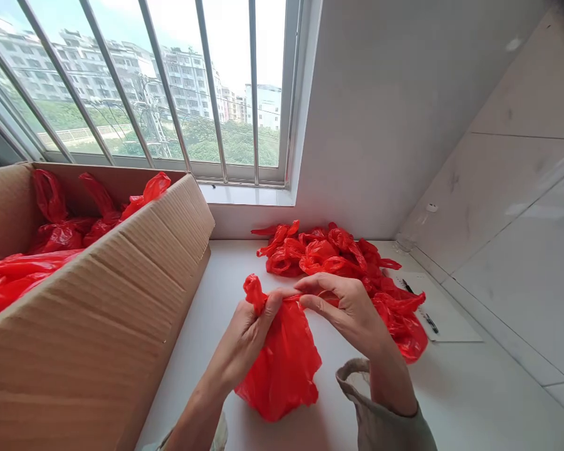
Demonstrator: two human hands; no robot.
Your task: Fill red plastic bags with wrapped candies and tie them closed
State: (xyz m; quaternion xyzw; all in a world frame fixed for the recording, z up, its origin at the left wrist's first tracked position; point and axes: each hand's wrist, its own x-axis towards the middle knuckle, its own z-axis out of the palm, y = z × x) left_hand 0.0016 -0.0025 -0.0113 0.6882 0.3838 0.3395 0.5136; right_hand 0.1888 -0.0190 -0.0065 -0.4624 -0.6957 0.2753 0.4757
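A: What lies nearest the camera?

B: The long wall of an open-topped brown corrugated cardboard box (122, 282) fills the lower left; the loose grey-green cloth sleeve (395, 423) of the right arm enters at lower right. Between them, on a smooth white tabletop (202, 313), is the working area.

A: And the hands?

B: The left hand (251, 329) is closed, its thumb pressing the gathered neck of a crinkled, glossy red plastic bag (286, 363); one twisted end of the neck stands up above the grip. The right hand (348, 307) pinches a thin strand of the same bag between thumb and forefinger, the other fingers curled.

A: How is the bag oriented to them?

B: Its long axis runs from the gathered neck down toward the wearer — the full body below, between the forearms. Both hands meet at the neck, nearly fingertip to fingertip, though the left has the firmer hold and lies over the body's left edge. Whether the base touches the tabletop cannot be told.

A: The surroundings?

B: Beyond the right hand, a loose heap of crumpled red plastic bags (329, 254) extends along the wall; more tied red plastic bundles (56, 235) sit inside the box.
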